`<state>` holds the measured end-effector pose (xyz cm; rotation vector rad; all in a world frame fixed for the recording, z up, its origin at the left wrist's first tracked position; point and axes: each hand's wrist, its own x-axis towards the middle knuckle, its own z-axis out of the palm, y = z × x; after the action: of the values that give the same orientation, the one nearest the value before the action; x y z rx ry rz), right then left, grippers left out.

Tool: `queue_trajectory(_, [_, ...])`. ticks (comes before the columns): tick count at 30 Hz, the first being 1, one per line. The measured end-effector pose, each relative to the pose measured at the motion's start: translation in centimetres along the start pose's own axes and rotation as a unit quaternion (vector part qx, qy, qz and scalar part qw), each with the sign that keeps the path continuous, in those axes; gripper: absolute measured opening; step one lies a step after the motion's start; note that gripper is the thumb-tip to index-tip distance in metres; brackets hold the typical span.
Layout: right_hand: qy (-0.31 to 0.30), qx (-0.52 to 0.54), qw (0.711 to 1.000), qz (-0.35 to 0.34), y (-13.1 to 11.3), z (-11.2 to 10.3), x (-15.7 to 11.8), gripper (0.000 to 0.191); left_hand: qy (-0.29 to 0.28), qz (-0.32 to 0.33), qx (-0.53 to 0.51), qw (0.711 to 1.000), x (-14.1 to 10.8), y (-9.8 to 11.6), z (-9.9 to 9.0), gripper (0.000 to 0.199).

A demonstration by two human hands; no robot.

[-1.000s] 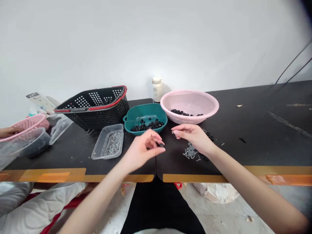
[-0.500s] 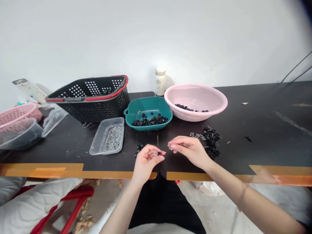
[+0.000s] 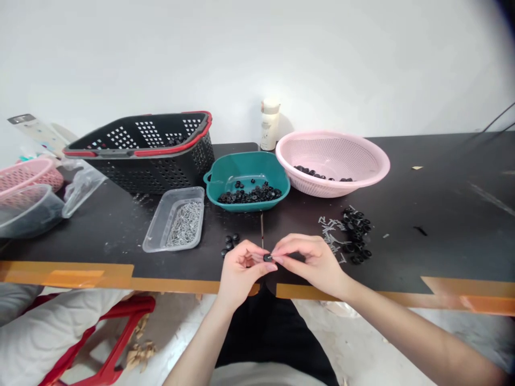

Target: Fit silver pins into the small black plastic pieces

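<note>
My left hand (image 3: 243,269) and my right hand (image 3: 310,262) meet above the table's front edge, pinching a small black ring (image 3: 267,258) between their fingertips. A few loose black rings (image 3: 229,244) lie just beyond my left hand. Beyond my right hand are a heap of black rings (image 3: 356,233) and a scatter of grey screws (image 3: 332,236). A teal dish (image 3: 261,199) holds more rings, and a pink colander (image 3: 332,185) holds some too. A clear tray (image 3: 155,236) of screws stands to the left.
A black table (image 3: 442,225) with orange-taped front edge carries a black-and-red basket (image 3: 140,177) and a white bottle (image 3: 269,124). At far left are a pink basket (image 3: 24,177), clear tub (image 3: 28,212) and plastic bag (image 3: 82,185). Below the table is a red stool (image 3: 108,338).
My hands have come together at the centre, with the ring now pinched between both. The view has tilted downward, so the table objects sit higher and the colander looks larger.
</note>
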<state>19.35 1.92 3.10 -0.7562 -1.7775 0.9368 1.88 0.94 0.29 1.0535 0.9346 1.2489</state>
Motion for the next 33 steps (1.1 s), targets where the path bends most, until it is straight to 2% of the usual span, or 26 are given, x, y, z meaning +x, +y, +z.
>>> queue_trajectory(9, [-0.082,-0.136,0.986,-0.045,-0.8,-0.8,0.2,0.012,0.029,0.018,0.073,0.997,-0.4,0.7,0.5,0.022])
queue_trajectory(14, [-0.089,-0.099,0.991,-0.026,-0.5,-0.9,0.1,0.011,0.021,0.004,0.117,0.993,-0.5,0.3,0.4,0.024])
queue_trajectory(18, [-0.054,-0.042,0.995,0.066,0.0,-0.9,-0.3,0.004,0.018,0.002,0.133,0.991,-0.6,0.2,0.4,0.024])
queue_trajectory(20, [-0.039,-0.023,0.994,0.096,0.2,-0.7,-0.5,0.006,0.013,-0.006,0.119,0.993,-0.5,0.2,0.3,0.022])
queue_trajectory(25, [-0.043,-0.032,0.995,0.082,-0.1,-0.5,-0.4,0.008,0.005,-0.015,0.089,0.996,-0.3,0.0,0.1,0.020])
queue_trajectory(28, [-0.045,-0.074,0.992,0.090,-0.8,-2.2,-0.1,0.017,0.021,-0.008,0.079,0.997,-0.2,0.1,0.0,0.018])
queue_trajectory(30, [-0.025,-0.133,0.982,0.129,-0.9,-4.9,0.1,0.018,0.035,-0.005,0.072,0.997,-0.2,0.2,0.0,0.017])
queue_trajectory(32, [0.029,-0.223,0.956,0.187,-0.6,-8.3,0.0,0.018,0.040,-0.001,0.063,0.997,-0.2,0.3,-0.1,0.018])
queue_trajectory(33, [0.074,-0.280,0.936,0.201,-0.2,-10.1,-0.1,0.019,0.039,0.002,0.059,0.997,-0.2,0.3,-0.1,0.018])
